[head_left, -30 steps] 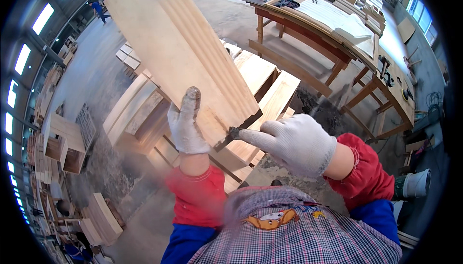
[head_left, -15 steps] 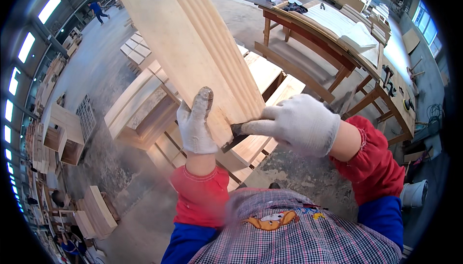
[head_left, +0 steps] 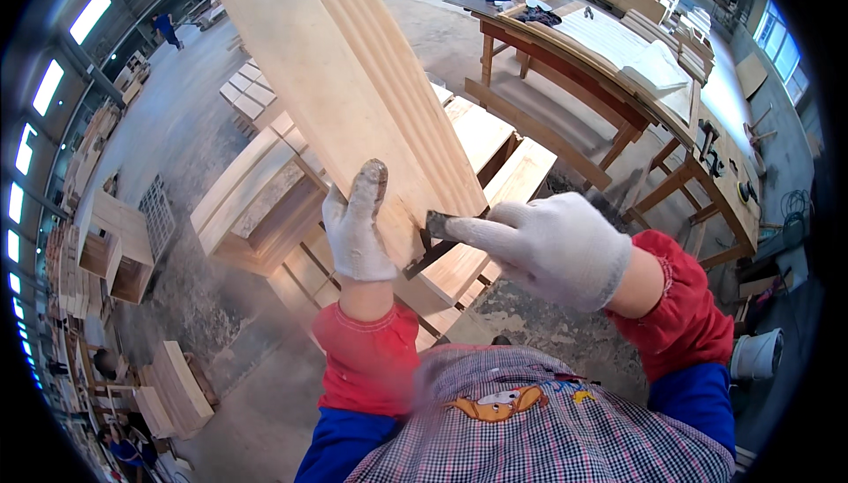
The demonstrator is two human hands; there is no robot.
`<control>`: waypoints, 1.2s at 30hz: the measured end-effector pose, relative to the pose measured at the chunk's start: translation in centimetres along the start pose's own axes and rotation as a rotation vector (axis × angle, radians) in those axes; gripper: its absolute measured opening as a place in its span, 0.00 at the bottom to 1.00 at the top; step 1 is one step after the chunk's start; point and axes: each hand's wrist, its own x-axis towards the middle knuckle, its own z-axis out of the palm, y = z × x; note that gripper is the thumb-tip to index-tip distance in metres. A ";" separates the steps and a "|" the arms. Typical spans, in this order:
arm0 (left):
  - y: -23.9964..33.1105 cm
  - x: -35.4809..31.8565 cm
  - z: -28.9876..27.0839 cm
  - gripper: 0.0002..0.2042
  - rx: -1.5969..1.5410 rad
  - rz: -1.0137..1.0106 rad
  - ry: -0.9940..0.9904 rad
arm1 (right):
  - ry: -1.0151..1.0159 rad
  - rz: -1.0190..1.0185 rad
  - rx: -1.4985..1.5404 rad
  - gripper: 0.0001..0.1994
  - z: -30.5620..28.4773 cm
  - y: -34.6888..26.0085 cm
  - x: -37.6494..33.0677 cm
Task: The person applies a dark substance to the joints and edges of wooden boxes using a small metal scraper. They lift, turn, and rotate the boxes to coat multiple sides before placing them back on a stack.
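A long pale wooden panel (head_left: 353, 86) with grooved lines along its right side slopes up and away in front of me. My left hand (head_left: 358, 231), in a white glove with a dirty thumb, grips its near end at the left edge, thumb on the face. My right hand (head_left: 561, 249), gloved too, is closed on a putty knife; its handle is hidden in the fist. The short dark blade (head_left: 437, 224) shows past the stretched index finger, at the panel's near right corner. Whether the blade touches the wood I cannot tell.
Under and behind the panel stand wooden drawer-like boxes (head_left: 256, 196) and stacked pieces (head_left: 521, 169). A workbench (head_left: 565, 59) with cloths and small items runs along the right. A white bucket (head_left: 757, 353) is at lower right. A person (head_left: 165, 31) is far off at upper left.
My right hand has moved slightly down, and the putty knife has turned so more of its blade face shows. The left hand and panel are nearly still. The distant person has moved left.
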 end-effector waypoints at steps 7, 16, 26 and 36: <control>-0.5 -0.1 0.2 0.16 -0.019 -0.008 0.022 | -0.095 0.165 0.048 0.27 4.2 -3.9 -1.7; -1.4 -0.2 -0.7 0.14 0.057 0.047 -0.038 | -0.111 0.169 0.090 0.25 3.0 -3.5 -1.7; -2.0 -0.8 -1.8 0.17 0.044 -0.012 -0.043 | 0.014 0.249 -0.131 0.21 1.5 2.1 -4.6; 1.0 -0.4 0.0 0.14 0.189 -0.051 -0.139 | 0.464 0.566 0.954 0.23 1.2 3.9 -6.5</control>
